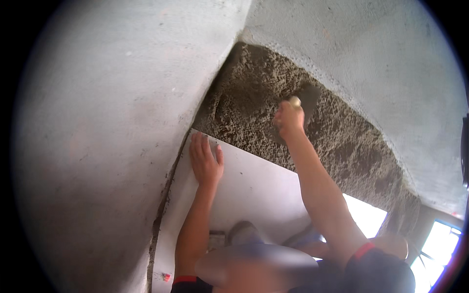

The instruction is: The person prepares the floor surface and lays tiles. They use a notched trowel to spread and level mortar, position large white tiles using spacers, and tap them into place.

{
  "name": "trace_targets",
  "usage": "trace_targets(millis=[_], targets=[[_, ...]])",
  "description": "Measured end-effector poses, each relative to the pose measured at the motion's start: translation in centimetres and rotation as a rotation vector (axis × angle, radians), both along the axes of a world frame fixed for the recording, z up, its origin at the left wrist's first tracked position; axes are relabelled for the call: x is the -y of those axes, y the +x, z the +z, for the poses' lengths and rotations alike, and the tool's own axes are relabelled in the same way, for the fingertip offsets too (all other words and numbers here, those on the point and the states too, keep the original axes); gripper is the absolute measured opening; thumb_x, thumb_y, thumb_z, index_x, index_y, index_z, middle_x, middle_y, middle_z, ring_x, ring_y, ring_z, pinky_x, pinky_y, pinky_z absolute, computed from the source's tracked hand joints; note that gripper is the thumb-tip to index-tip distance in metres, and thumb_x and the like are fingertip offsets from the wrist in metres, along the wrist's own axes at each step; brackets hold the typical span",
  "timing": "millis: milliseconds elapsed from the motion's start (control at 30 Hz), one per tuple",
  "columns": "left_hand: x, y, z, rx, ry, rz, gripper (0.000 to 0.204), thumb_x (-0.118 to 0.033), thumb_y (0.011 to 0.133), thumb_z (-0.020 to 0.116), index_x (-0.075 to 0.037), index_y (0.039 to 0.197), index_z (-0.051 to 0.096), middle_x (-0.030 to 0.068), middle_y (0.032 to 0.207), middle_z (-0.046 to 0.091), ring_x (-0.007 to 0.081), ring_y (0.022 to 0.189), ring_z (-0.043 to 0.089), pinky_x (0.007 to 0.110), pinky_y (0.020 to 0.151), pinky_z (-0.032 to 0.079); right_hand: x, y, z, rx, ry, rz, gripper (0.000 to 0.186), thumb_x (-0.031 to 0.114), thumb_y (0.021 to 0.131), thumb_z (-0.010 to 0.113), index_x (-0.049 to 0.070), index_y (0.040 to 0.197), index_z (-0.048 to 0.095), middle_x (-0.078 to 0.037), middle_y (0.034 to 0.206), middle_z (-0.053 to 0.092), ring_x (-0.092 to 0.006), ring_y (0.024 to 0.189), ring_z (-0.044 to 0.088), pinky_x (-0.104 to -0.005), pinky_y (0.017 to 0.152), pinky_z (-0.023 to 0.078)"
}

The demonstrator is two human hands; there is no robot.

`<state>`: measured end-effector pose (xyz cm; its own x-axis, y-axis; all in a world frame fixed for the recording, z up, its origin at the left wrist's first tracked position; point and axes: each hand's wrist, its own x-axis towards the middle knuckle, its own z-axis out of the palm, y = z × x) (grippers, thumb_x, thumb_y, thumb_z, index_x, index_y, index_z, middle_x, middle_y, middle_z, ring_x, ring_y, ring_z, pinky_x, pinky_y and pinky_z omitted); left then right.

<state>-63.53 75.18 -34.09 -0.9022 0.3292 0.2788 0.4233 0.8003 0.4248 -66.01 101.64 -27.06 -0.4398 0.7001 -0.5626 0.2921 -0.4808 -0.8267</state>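
Note:
My left hand [206,161] lies on a large white tile [251,193], fingers stretched out toward its far edge, beside the narrow gap along the wall. My right hand [289,118] is closed on the pale handle of a trowel [308,100], whose grey blade, slightly blurred, is over the bed of rough, damp mortar [249,83] beyond the tile. That bed fills the space between the tile and the two plastered walls, with some smoother patches among coarse crumbs.
Plastered walls rise on the left [93,112] and right [376,68], meeting at a corner above the mortar. A bright window [432,246] shows at the lower right. My legs and feet are partly visible at the bottom, behind my arms, with a blurred shape over them.

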Motion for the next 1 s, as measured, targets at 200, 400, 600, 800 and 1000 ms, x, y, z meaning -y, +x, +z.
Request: trace_targets(millis=[200,400,600,800,1000], targets=[[-0.7,-0.4,0.2,0.037,-0.029,0.023,0.046,-0.027,0.096,0.059,0.003,0.129,0.050,0.0210,0.142,0.047,0.0397,0.136,0.042,0.053,0.111,0.037,2.7,-4.0,-0.3,-0.076,-0.170,0.045,0.011,0.006,0.085,0.059,0.003,0.086,0.048,-0.007,0.070,0.053,-0.0142,0.052,0.051,-0.0312,0.041,0.039],[0.4,-0.5,0.1,0.011,-0.054,0.031,0.046,-0.027,0.096,0.060,0.003,0.129,0.050,0.0202,0.142,0.047,0.0393,0.136,0.042,0.053,0.112,0.036,0.0,2.4,-0.1,0.519,0.815,0.847,0.048,0.025,0.087,0.060,0.004,0.127,0.042,-0.026,0.099,0.067,-0.0423,0.092,0.068,-0.0500,0.076,0.055],[0.3,-0.3,0.0,0.034,-0.061,0.031,0.047,-0.028,0.095,0.060,0.002,0.129,0.049,0.0193,0.143,0.045,0.0391,0.137,0.040,0.053,0.112,0.036,-8.1,1.5,-0.5,0.693,1.174,0.878,0.049,0.023,0.085,0.063,0.013,0.129,0.044,-0.023,0.099,0.070,-0.0457,0.096,0.066,-0.0556,0.083,0.053],[-0.2,-0.3,0.0,0.054,-0.052,0.029,0.046,-0.030,0.095,0.059,0.003,0.126,0.052,0.0198,0.143,0.047,0.0390,0.138,0.040,0.051,0.113,0.034,-9.1,-4.6,-2.2,0.527,1.179,1.050,0.053,0.029,0.084,0.066,0.015,0.132,0.046,-0.023,0.104,0.070,-0.0433,0.098,0.067,-0.0520,0.086,0.054],[-0.2,-0.3,0.1,0.017,-0.040,0.032,0.047,-0.033,0.097,0.057,0.002,0.127,0.051,0.0208,0.140,0.048,0.0404,0.135,0.041,0.052,0.111,0.035,-3.5,-5.5,0.4,0.474,1.011,1.213,0.049,0.028,0.082,0.067,0.010,0.123,0.049,-0.024,0.105,0.069,-0.0439,0.102,0.066,-0.0518,0.089,0.054]])
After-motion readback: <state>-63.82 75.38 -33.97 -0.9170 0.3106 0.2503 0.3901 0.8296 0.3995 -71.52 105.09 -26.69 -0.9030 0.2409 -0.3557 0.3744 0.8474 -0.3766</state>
